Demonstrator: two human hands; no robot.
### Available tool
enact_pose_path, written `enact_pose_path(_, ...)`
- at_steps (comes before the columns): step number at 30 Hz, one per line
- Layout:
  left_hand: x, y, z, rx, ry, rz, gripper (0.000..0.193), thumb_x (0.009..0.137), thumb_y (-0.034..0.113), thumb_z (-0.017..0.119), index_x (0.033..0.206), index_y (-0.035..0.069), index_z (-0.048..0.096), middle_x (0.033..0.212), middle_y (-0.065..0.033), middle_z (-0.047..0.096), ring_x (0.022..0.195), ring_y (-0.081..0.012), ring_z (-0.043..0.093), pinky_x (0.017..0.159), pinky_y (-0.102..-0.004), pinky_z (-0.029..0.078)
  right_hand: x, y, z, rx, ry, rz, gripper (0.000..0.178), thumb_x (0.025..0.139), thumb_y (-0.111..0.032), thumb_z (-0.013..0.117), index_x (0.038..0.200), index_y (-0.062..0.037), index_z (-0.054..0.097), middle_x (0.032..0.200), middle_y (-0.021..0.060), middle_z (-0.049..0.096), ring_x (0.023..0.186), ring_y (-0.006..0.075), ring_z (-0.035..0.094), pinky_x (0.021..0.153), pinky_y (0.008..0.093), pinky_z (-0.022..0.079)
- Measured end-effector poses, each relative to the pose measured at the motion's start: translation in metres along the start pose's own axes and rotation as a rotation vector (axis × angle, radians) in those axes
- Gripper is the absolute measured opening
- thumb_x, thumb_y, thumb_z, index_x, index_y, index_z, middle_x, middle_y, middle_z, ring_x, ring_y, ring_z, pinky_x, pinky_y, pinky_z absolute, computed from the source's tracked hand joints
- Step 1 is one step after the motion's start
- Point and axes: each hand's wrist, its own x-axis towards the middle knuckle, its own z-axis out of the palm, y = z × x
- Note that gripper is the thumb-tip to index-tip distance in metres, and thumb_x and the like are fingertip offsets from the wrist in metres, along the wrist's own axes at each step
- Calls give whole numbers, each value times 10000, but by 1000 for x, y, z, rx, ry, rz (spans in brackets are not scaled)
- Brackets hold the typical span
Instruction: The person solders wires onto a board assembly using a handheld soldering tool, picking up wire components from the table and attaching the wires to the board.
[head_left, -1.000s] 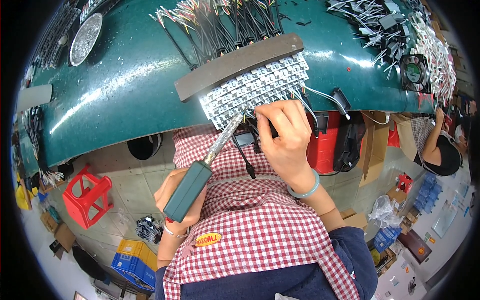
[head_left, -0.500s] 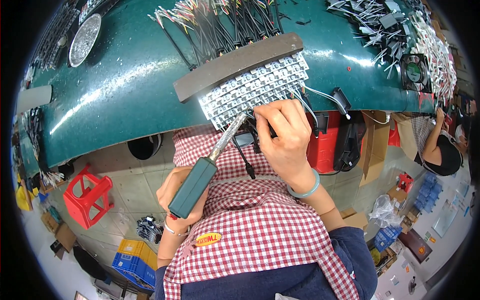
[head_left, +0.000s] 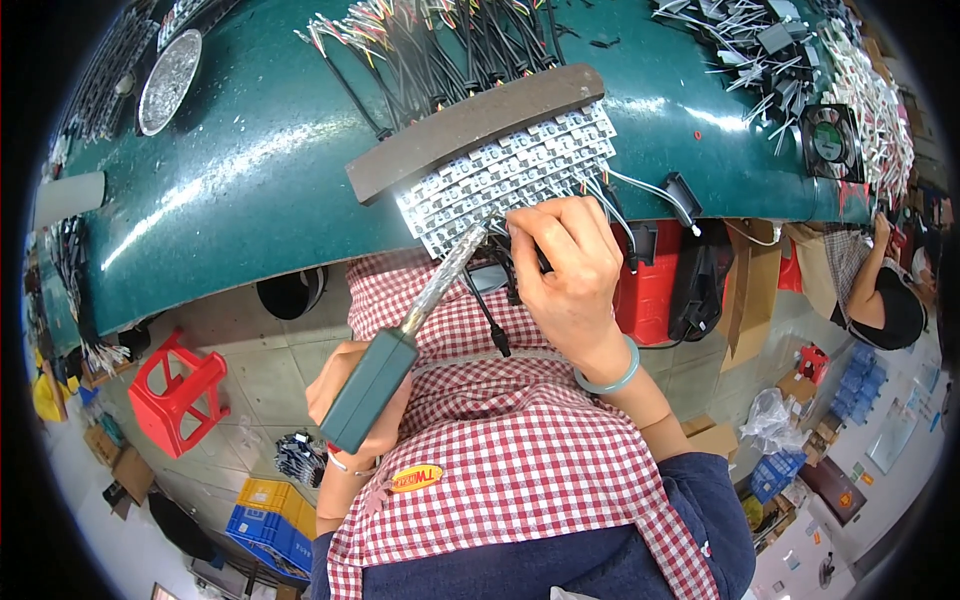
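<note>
My left hand (head_left: 352, 400) is wrapped round the boxy dark green handle of a soldering iron (head_left: 368, 385). Its shiny metal barrel slants up and right, with the tip at the near edge of a panel of white circuit boards (head_left: 465, 190). Thumb and fingers of my right hand (head_left: 572, 262) are pinched at that same edge, just right of the tip, on what seems to be a thin wire; the fingertips mostly hide it. A long brown bar (head_left: 480, 130) lies across the far side of the panel. Below the panel hangs a black cable with a connector (head_left: 498, 340).
Black cables with stripped coloured ends (head_left: 440, 50) lie beyond the bar on the green table (head_left: 250, 190). A silver dish (head_left: 170, 82) sits at the far left. To the right are a small fan (head_left: 830, 142) and piled white wires (head_left: 865, 100). A red stool (head_left: 180, 395) stands below left.
The soldering iron and my left hand have shifted slightly left and down, toward me. My right hand stays nearly still at the panel's edge.
</note>
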Motion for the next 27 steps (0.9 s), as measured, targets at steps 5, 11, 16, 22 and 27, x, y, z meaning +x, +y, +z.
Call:
enact_pose_path(5,0,1,-1,8,35,-6,182,625,-60,738,799,-70,687,816,-181,670,674,-311,675,570,-341,537,2,2,-3,-16,12,-2,196,714,72,716,887,-9,674,808,87,579,737,250,562,615,356,465)
enact_pose_path(11,-33,-26,-3,-82,45,-266,238,690,1,772,912,-37,695,867,-175,677,717,-328,666,663,-373,534,9,0,-15,73,-89,55,156,740,67,723,868,-16,687,838,102,634,760,273,600,649,365,488)
enact_pose_path(16,-51,-44,6,34,184,-276,297,717,41,791,981,-33,677,875,-156,645,719,-315,628,701,-377,517,42,46,-65,-48,50,44,153,751,69,723,879,-11,697,869,117,673,782,280,647,703,372,526)
enact_pose_path(22,-24,-34,7,-48,67,-307,211,786,118,756,920,-11,656,845,-137,622,694,-289,605,638,-378,474,89,178,-113,-534,259,-53,99,800,4,691,875,-60,697,843,94,626,802,299,621,699,395,506)
enact_pose_path(27,-36,-40,-2,-79,13,-362,277,840,82,734,1077,-22,636,1020,-135,633,872,-259,607,781,-369,472,122,197,-122,-710,440,-173,172,777,40,682,901,-75,715,862,70,626,832,274,608,708,381,506)
